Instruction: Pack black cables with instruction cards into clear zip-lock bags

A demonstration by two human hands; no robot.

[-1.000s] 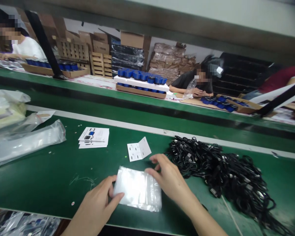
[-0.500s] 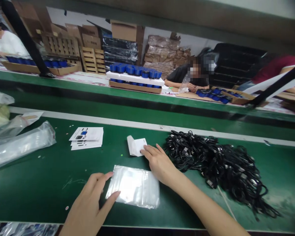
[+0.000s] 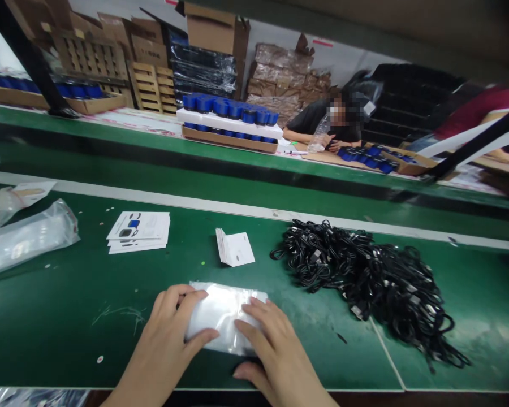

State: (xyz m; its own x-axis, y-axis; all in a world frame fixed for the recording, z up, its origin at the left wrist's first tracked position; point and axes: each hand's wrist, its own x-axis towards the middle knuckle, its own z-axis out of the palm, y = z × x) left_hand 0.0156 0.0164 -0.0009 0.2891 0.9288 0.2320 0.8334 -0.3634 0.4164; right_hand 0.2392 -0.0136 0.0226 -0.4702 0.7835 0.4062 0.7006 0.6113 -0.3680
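Note:
A stack of clear plastic zip bags point(image 3: 223, 308) lies flat on the green table in front of me. At its left end rests my left hand point(image 3: 173, 322), open, thumb and fingers apart on the top bag. My right hand point(image 3: 275, 345) is also open, with its fingertips on the right part of the bags and its thumb spread below their near edge. Just beyond the bags sits a small pile of folded white leaflets point(image 3: 237, 249), the top one partly opened.
Printed cards point(image 3: 139, 232) lie stacked at the left. A heap of black USB cables point(image 3: 365, 277) covers the right side. Plastic packaging point(image 3: 29, 237) lies far left. Across the bench are trays of blue round items point(image 3: 231, 110) and a co-worker point(image 3: 322, 124).
My right hand has left the white leaflets and come down onto the bags' right part. My left hand has closed in slightly over their left end. The view has shifted a little.

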